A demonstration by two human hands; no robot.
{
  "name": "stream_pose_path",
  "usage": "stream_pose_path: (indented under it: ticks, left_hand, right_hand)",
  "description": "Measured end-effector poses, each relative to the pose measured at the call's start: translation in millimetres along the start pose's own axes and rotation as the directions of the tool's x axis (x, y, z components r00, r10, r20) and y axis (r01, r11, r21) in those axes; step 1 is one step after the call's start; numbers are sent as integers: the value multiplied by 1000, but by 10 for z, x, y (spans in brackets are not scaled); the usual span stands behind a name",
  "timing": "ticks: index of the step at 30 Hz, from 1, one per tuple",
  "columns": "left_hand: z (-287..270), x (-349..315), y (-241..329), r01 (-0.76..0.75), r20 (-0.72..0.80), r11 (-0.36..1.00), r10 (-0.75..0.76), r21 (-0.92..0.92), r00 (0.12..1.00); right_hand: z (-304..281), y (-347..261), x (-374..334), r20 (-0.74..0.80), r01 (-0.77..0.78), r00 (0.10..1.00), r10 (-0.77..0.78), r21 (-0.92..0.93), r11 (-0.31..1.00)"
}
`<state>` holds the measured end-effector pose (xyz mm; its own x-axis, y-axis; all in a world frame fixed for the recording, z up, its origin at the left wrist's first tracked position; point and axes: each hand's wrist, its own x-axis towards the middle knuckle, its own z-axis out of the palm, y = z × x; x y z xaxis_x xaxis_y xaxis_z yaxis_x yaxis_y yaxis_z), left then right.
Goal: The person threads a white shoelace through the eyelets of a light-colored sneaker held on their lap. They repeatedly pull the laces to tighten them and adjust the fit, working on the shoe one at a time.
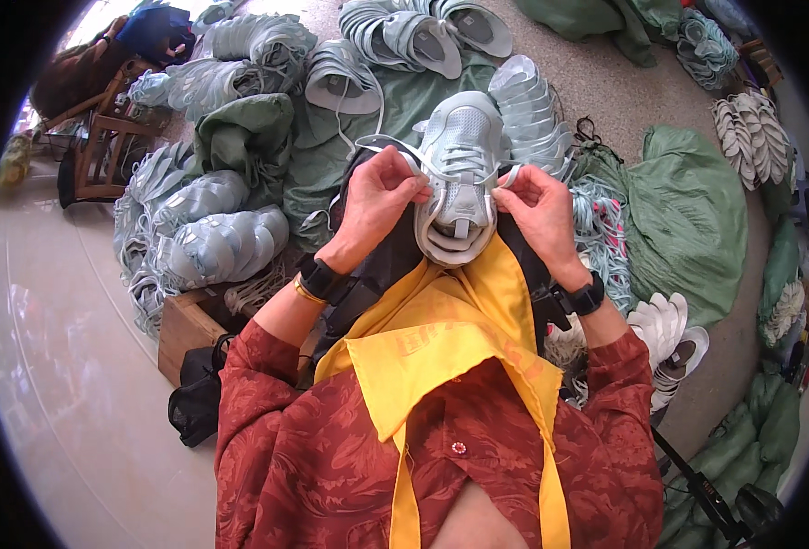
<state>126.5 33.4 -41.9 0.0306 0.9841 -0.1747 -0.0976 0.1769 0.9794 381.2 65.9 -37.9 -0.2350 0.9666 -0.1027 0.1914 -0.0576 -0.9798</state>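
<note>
Sneaker [460, 137]: pale grey, resting in the lap ahead of the yellow apron [441, 339], toe pointing far, heel opening near; I have it centred, between the two hands.
Lace [464, 159]: light-coloured, crossed over the forefoot; one length loops out to the left, a shorter one shows on the right.
Left hand [379, 197]: thumb and forefinger pinched on the lace, fingertips at the collar side of the eyelet row; the other fingers curl in.
Right hand [540, 209]: thumb and forefinger nipping the lace just beside the opposite eyelet edge.
Tongue [462, 209]: exposed at the near end, with no lace that I can see over it.
Left side: I count several nested stacks of pale blue shoe uppers [226, 245] above a wooden box [191, 334].
Right side: a green sack [688, 220], with a bundle of pale blue laces [598, 215] just left of it and white shoes [668, 331] nearer.
Lacing step: I judge this to be mid-lacing, the far rows crossed and the near eyelets remaining.
Next pull: I reckon it calls for passing each tip through its eyelet, then drawing both sides even without twisting the lace or dragging the tongue askew.
</note>
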Motion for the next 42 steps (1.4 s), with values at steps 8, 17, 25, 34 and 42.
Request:
stream_pose_path:
  ticks: [8, 17, 25, 34, 42]
  left_hand:
    - [73, 27, -37, -66, -90, 949, 98, 308, 991]
    - [254, -38, 137, -355, 23, 653, 460, 668, 888]
    - [235, -4, 76, -44, -150, 902, 119, 430, 981]
    - [274, -52, 64, -105, -186, 861, 225, 498, 956]
    - [323, -60, 50, -291, -116, 732, 450, 616, 885]
  right_hand:
    - [-12, -23, -129, -2, 7, 1000, -7, -28, 1000]
    - [-90, -267, -239, 9, 72, 997, -75, -411, 909]
    - [79, -342, -184, 95, 419, 893, -440, -532, 736]
    - [120, -207, -198, 34, 271, 952, -303, -551, 789]
    - [216, -286, -235, 203, 421, 885, -419, -734, 533]
